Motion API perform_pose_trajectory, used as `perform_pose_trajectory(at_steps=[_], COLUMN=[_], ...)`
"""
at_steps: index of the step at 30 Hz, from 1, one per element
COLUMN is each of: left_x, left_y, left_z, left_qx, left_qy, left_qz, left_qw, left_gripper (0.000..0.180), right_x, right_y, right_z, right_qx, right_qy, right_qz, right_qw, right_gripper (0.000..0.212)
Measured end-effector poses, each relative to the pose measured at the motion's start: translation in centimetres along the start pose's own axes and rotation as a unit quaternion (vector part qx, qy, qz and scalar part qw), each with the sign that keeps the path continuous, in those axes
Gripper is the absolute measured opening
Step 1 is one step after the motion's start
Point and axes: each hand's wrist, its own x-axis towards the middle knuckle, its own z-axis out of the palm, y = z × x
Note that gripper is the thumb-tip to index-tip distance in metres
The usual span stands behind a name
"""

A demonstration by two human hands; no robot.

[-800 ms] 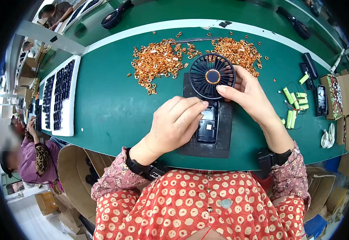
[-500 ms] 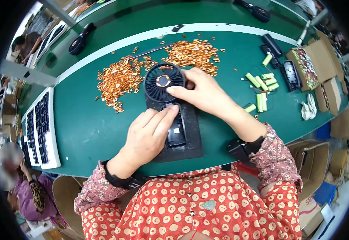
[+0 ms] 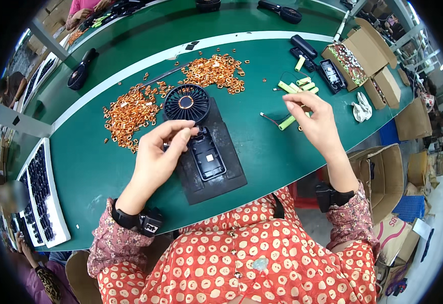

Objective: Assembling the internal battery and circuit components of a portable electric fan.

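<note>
A black handheld fan (image 3: 208,161) lies on a dark rectangular pad (image 3: 231,175), its round grille (image 3: 186,103) pointing away from me. Its handle is an open shell with a small white square inside. At the neck of the fan, the thumb and forefinger of my left hand (image 3: 158,149) are closed on it; the exact contact is partly hidden. My right hand (image 3: 312,121) hovers over green cylindrical batteries (image 3: 288,122) with wires. Its fingers are bent, thumb and forefinger slightly apart, and nothing shows between them.
Two heaps of small copper-coloured rings (image 3: 130,119) lie beyond the pad. At the right stand an open carton (image 3: 378,48), black fan casings (image 3: 331,76) and crumpled white material (image 3: 362,108). A white tray of dark parts (image 3: 56,223) is on the left. More fans (image 3: 82,71) lie across the white strip.
My right hand has let go of the fan's round head and moved right, over the batteries. The left hand has stayed by the fan's neck. The whole view has turned somewhat.
</note>
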Motion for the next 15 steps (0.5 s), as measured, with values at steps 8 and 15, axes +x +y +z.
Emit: perform_pose_trajectory(at_steps=[8,15], left_x=[-0.9,-1.8], left_y=[1.1,0.1], left_z=[-1.8,0.2], left_qx=[-0.310,-0.271], left_qy=[-0.076,-0.023], left_qz=[-0.109,-0.079], left_qw=[0.941,0.959], left_gripper=[0.035,0.045], right_x=[-0.8,-1.3], right_y=[2.2,-0.3], right_z=[4.6,4.9], right_qx=[-0.271,0.046], right_qy=[0.020,0.015], right_qz=[-0.176,0.024], right_qw=[0.946,0.999], right_gripper=[0.013,0.011])
